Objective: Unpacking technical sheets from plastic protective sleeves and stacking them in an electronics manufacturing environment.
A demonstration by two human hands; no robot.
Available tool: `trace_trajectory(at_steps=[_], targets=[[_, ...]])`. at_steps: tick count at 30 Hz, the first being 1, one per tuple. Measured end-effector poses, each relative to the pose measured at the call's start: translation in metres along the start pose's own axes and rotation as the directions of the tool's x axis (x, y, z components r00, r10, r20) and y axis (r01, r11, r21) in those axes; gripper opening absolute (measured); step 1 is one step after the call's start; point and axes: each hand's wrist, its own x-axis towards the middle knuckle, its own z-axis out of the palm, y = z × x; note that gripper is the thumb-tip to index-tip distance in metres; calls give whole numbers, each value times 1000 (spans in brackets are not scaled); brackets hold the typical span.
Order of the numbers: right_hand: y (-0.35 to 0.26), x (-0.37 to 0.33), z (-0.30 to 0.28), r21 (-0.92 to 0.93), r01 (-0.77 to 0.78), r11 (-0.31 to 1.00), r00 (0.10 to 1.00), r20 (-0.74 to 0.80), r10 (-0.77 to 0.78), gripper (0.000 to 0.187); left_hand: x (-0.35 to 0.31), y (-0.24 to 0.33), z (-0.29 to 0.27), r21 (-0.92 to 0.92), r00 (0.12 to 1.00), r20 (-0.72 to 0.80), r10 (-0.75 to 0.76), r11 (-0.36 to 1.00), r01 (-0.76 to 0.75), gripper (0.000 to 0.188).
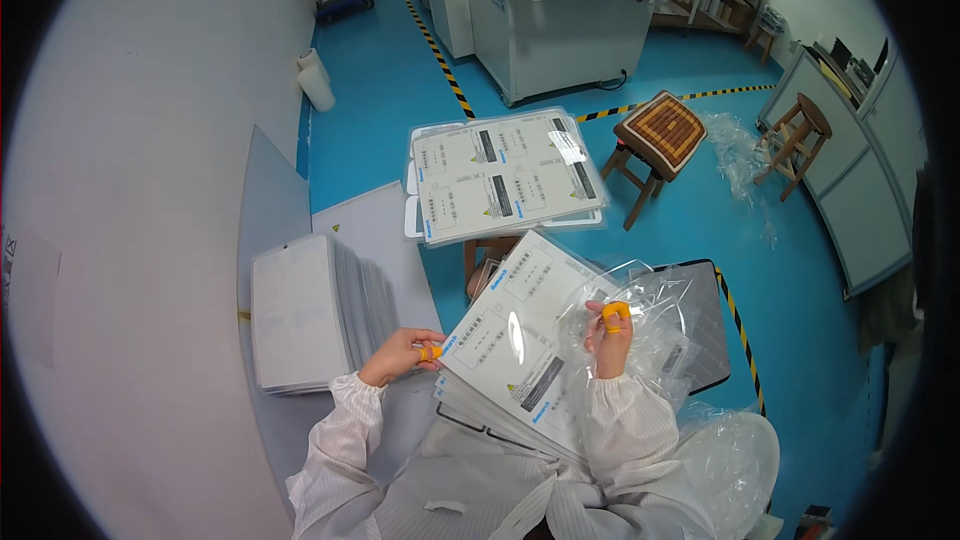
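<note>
A stack of white printed sheets (510, 335) lies at an angle across my lap, its lower layers fanned out toward me. My left hand (405, 355) pinches the left edge of the top sheet, with an orange finger cot on a fingertip. Over the right side of the stack spreads crumpled clear plastic film (650, 325). My right hand (610, 340), also wearing orange finger cots, is closed on this film with thumb and fingers together. Both arms wear white striped sleeves. The stack's right edge is partly hidden under film and forearm.
Ahead, another pile of printed sheets (500, 180) rests on a stool. At left, a thick stack of white panels (295, 315) stands on a grey board (375, 220). A padded wooden stool (660, 135), loose plastic film (735, 155) and a large grey machine (560, 30) are beyond.
</note>
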Motion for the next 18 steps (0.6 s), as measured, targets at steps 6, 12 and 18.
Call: trace_trajectory(at_steps=[6, 12, 18], targets=[[5, 0, -13, -76, 39, 996, 999, 4, -39, 19, 17, 21, -5, 18, 953, 247, 172, 983, -182, 39], [2, -14, -4, -151, -24, 988, 997, 64, 34, 23, 42, 48, 23, 266, 962, 235, 139, 943, -201, 36], [-56, -18, -40, -252, 84, 964, 993, -58, -102, 15, 52, 45, 34, 260, 986, 46, 160, 951, -166, 28]])
